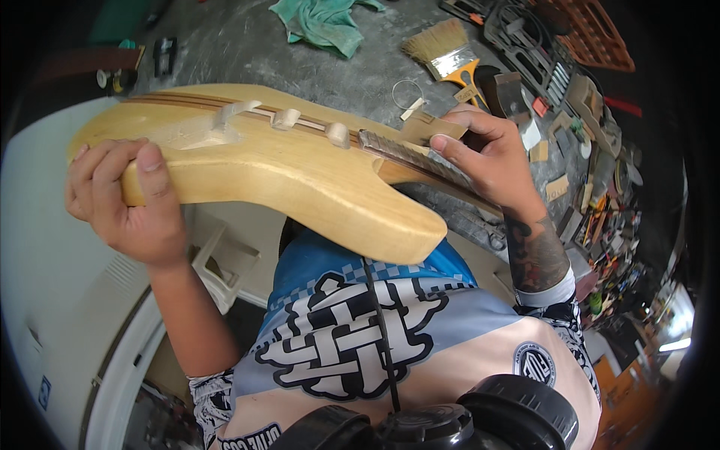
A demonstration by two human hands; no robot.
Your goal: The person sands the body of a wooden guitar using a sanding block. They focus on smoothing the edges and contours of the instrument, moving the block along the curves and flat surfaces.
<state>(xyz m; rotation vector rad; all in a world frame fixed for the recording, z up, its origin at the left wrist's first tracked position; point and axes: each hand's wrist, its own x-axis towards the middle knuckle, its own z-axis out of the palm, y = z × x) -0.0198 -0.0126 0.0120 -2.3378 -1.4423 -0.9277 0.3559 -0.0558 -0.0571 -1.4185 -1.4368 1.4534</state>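
A pale wooden electric guitar body (315,176) lies tilted across the front of me, with dark stripes along its middle and several carved-out hollows. Its neck (420,163) runs off to the right, fretted side facing up. My left hand (127,191) is wrapped round the body's rounded left end, thumb on the near edge. Above the neck, my right hand (487,150) pinches a small folded piece of brown sandpaper (429,129) between thumb and fingers. Pale dust (199,135) lies on the wood around the left hollow.
A grey dusty workbench (225,56) spreads behind the guitar. On it are a green cloth (322,22), a wide paintbrush (446,56), a tool case (525,52) and an orange crate (592,34). Many small tools (607,232) clutter the right side. A respirator (427,424) shows at the bottom.
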